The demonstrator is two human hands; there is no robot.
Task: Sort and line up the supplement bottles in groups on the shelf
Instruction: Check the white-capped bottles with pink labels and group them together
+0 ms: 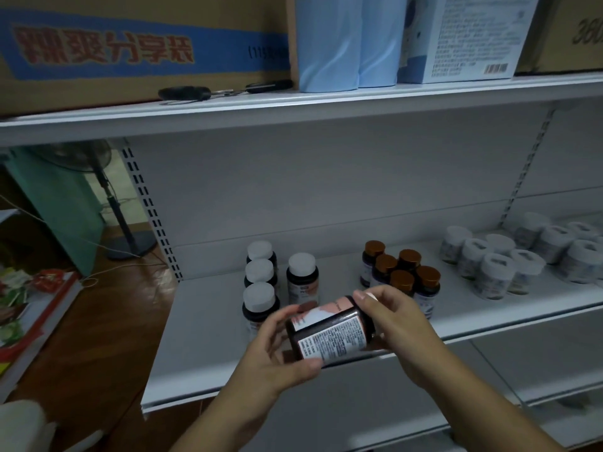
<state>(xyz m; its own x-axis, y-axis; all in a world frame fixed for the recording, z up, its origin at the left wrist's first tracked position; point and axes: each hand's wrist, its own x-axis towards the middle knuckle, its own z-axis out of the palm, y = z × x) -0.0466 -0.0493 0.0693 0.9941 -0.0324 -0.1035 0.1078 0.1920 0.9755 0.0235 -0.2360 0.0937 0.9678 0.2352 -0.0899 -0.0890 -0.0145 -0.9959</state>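
A dark supplement bottle with a pink and white label lies tilted on its side above the front of the white shelf. My left hand grips its base end and my right hand holds its cap end. Behind stand several dark bottles with white caps, some in a column. Right of them is a cluster of bottles with brown caps. Farther right are several white-lidded jars.
The upper shelf carries a cardboard box, blue packs, a printed carton and a black tool. A fan stand and stacked printed boxes sit on the wooden floor at the left.
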